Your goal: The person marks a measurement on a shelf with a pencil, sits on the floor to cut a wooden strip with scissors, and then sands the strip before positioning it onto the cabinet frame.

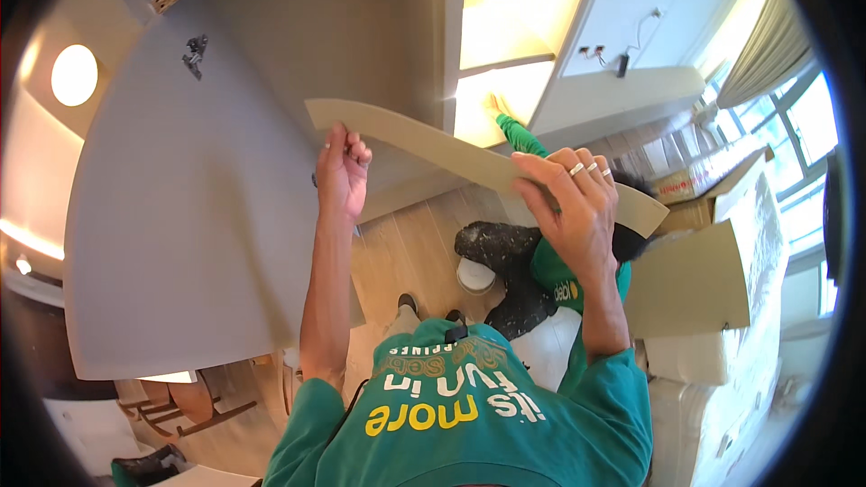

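Note:
A long, narrow beige strip of thin board (428,146) is held up in front of me, running from upper left to lower right. My left hand (343,169) pinches it close to its left end, thumb on top and the other fingers curled. Farther right, my right hand (577,203) grips the strip between thumb and fingers, with rings on several fingers. The strip's right end sticks out past that hand. Behind the strip stands a tall cabinet (361,27) with a large grey door (171,207) swung out to my left. A metal hinge (194,56) shows on the door.
Below the strip on the right, a co-worker in green (559,275) crouches, one arm reaching into a lit shelf (478,104). A white bucket (475,276) stands on the wood floor (388,243). A beige panel (690,284) leans against a plastic-wrapped item (762,243).

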Demonstrator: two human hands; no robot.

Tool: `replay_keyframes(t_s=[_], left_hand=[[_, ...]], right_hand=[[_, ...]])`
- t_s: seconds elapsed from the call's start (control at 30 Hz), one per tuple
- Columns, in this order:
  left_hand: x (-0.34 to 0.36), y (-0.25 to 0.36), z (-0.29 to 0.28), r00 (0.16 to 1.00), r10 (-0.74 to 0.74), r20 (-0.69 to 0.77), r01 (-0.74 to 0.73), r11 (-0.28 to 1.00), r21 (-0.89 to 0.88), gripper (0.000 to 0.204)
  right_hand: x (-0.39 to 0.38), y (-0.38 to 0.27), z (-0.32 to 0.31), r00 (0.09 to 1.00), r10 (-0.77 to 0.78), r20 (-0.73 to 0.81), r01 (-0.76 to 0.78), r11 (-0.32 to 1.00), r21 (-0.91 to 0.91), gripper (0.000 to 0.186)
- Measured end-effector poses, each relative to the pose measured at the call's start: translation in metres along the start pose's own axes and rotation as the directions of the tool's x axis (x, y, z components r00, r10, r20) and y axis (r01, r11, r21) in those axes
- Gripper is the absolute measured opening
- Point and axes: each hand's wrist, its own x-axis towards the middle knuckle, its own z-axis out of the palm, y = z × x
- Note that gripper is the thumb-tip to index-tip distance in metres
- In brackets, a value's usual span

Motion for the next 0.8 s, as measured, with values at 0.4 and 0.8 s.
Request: replay_keyframes(t_s=[0.4, 0.8], left_hand=[[0.184, 0.120, 0.063, 0.906, 0.412, 0.095, -0.399, 0.908, -0.131, 0.018], [0.248, 0.227, 0.048, 0.783, 0.619, -0.066, -0.619, 0.764, -0.181, 0.025]], right_hand=[[0.204, 0.035, 0.083, 0.963, -0.137, -0.231, 0.125, 0.990, -0.065, 0.024], [0.340, -0.008, 0.136, 0.913, -0.282, -0.296, 0.310, 0.949, 0.053, 0.021]])
